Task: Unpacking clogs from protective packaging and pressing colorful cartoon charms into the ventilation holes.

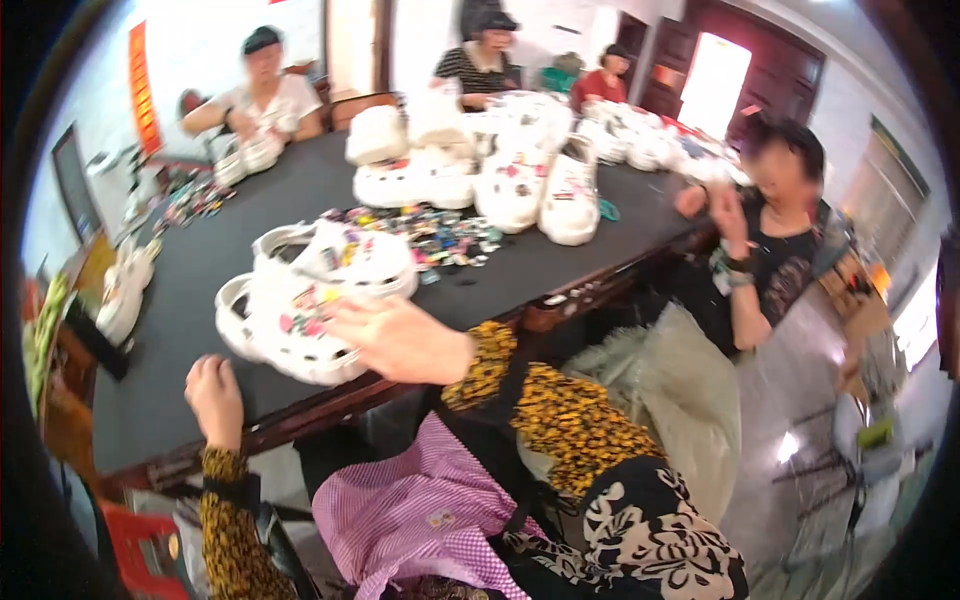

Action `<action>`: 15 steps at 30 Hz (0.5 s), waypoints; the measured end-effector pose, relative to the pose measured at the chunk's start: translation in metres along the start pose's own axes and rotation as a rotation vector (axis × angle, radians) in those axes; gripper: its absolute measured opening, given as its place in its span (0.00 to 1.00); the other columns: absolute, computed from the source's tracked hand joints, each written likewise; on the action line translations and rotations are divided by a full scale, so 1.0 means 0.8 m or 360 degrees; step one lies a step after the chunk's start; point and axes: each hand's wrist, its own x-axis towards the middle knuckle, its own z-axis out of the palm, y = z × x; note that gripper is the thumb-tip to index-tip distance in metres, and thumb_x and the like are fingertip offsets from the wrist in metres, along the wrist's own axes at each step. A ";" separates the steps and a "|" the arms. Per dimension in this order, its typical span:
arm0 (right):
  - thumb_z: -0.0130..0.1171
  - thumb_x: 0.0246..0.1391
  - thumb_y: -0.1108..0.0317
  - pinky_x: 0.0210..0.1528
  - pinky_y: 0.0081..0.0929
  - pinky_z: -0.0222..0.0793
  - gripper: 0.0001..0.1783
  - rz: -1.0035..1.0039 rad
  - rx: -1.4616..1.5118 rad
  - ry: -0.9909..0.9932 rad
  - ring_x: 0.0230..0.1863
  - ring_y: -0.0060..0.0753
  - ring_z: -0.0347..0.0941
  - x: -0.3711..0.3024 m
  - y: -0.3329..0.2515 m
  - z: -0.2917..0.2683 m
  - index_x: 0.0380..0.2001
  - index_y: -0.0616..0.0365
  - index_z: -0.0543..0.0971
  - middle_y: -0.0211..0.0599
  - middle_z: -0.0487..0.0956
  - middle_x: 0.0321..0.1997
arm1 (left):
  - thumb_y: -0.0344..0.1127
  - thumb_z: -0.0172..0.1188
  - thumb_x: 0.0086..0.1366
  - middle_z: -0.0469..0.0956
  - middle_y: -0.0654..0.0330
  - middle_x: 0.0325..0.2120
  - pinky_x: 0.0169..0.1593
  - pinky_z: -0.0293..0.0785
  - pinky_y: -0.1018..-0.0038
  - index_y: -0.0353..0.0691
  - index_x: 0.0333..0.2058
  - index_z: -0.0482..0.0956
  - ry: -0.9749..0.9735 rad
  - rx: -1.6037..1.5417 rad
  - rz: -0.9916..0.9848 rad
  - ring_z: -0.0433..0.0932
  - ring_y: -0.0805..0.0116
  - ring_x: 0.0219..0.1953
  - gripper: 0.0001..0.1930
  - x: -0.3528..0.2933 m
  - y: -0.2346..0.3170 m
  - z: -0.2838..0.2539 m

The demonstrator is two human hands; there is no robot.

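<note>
A pair of white clogs (290,325) with coloured charms on the nearer one lies in front of me on the dark table. My right hand (400,338) reaches over the nearer clog, its fingers stretched out and resting at the charms on top. To the left of the pair, my left hand (214,392) sits on the tabletop with its fingers curled. Its palm side is hidden, so whether it holds anything does not show. Just behind the pair spreads a heap of small colourful charms (445,238).
More white clogs (570,195) are stacked mid-table, with another heap of charms (195,198) at the far left. A person (785,220) sits at the right; several others work at the far side. A translucent sack (690,400) stands beside me, near a red stool (140,550).
</note>
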 end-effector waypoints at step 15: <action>0.57 0.48 0.62 0.48 0.40 0.68 0.16 0.0149 0.0333 -0.0045 0.42 0.48 0.74 0.101 0.064 -0.024 0.40 0.57 0.78 0.45 0.78 0.38 | 0.33 0.55 0.58 0.74 0.58 0.33 0.46 0.64 0.63 0.39 0.29 0.76 -0.0042 0.0101 -0.0110 0.71 0.57 0.42 0.05 -0.010 0.001 -0.004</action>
